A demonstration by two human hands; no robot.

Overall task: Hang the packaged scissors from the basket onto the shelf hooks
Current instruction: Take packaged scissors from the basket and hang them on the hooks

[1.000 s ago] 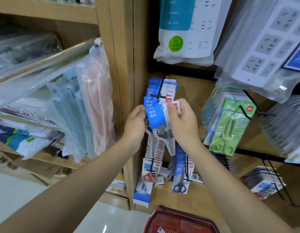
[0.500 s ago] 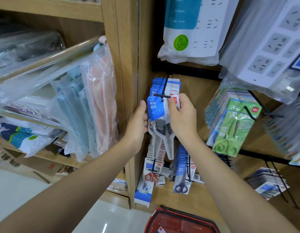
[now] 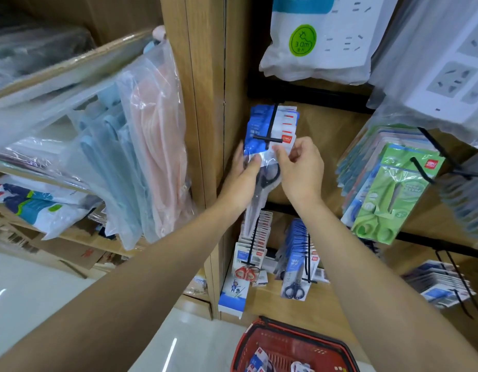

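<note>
Packaged scissors (image 3: 267,175), pinched by both hands, left hand (image 3: 240,183), right hand (image 3: 302,173), blades partly hidden.

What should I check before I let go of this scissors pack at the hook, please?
1. Left hand and right hand both grip the pack: ok.
2. Pack's hole threaded onto the hook: cannot tell.
3. Hung packs behind it match: ok.
4. Blades point down: ok.
5. Spare packs left in the basket: ok.
</note>
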